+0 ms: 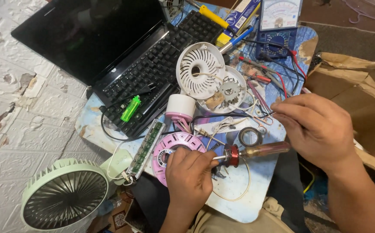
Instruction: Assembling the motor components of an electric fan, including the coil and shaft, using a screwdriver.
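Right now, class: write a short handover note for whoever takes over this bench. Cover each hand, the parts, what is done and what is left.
Left hand: fingers pinch the shaft of a small copper coil, over the pink round base.
Right hand: pinches a thin wire held taut.
Done: white fan housing is open, lying by the laptop.
Left: coil is not fitted in any housing; the amber-handled screwdriver lies beside it.

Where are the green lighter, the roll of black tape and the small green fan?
green lighter (130,108), head view, middle of its body
roll of black tape (250,137), head view, its ring
small green fan (66,199), head view, front grille
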